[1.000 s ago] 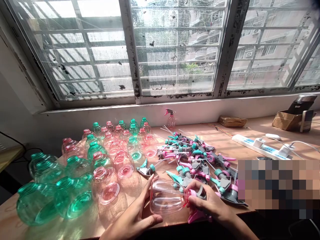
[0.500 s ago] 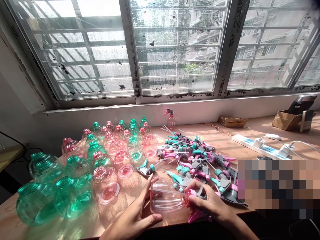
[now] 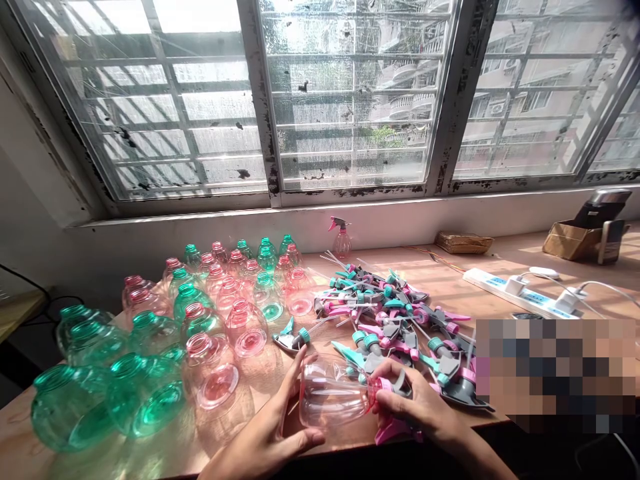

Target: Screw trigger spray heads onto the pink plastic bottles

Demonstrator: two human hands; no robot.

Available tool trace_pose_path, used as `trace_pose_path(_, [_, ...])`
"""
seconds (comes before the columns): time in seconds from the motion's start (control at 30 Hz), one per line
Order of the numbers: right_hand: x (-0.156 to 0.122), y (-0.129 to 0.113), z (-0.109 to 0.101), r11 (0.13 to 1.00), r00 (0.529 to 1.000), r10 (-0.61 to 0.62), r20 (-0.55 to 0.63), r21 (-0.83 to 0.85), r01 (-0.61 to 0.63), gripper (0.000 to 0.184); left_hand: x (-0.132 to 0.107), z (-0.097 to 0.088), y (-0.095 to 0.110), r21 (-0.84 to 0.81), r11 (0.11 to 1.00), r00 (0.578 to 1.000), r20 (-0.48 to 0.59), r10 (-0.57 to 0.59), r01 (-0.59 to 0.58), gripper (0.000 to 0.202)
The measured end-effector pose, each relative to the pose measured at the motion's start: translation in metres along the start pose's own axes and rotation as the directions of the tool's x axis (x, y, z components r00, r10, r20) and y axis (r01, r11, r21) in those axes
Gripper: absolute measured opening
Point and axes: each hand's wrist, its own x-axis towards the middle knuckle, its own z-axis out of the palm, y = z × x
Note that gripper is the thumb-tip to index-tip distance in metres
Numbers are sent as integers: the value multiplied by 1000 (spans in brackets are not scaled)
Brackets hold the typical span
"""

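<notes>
A clear pink spray bottle [image 3: 333, 395] lies on its side in the air above the table's front edge, base to the left. My right hand [image 3: 413, 400] grips its neck end, fingers closed round the pink collar of a grey and pink sprayer head [image 3: 399, 387]. My left hand [image 3: 280, 403] is spread beside the bottle's base, thumb and fingers apart; whether it touches the plastic I cannot tell. Just beyond the left fingertips lies a teal and grey sprayer head [image 3: 293, 337]. A heap of sprayer heads [image 3: 385, 300] spreads behind the bottle.
On the left stand several open green bottles [image 3: 145, 393] and pink bottles [image 3: 213, 373]. An assembled spray bottle [image 3: 342, 240] stands by the wall. A power strip [image 3: 520, 293], a brown packet [image 3: 464, 243] and a cardboard box [image 3: 570, 240] are at the right. A blurred patch covers the lower right.
Almost nothing differs. The thin tube seen inside the bottle earlier is harder to make out now; both hands keep nearly the same pose.
</notes>
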Motion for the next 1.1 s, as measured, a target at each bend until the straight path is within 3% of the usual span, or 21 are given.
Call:
trace_pose_path(0.37, [0, 2, -1, 999, 999, 8, -40, -39, -9, 40, 1, -1, 6, 48, 999, 1000, -17, 12, -11, 92])
trace_pose_path(0.5, [0, 1, -1, 1000, 999, 10, -48, -24, -11, 40, -1, 0, 4, 19, 1000, 1000, 0, 9, -9, 97])
trace_pose_path(0.7, [0, 0, 0, 1000, 998, 20, -53, -16, -21, 41, -2, 0, 5, -1, 997, 996, 22, -82, 82, 96])
trace_pose_path(0.9, [0, 0, 0, 1000, 999, 8, -41, -8, -9, 39, -1, 0, 8, 49, 999, 1000, -9, 18, -18, 94])
trace_pose_path(1.1, [0, 0, 0, 1000, 999, 13, -41, -22, -14, 40, -1, 0, 7, -24, 1000, 1000, 6, 12, -12, 94])
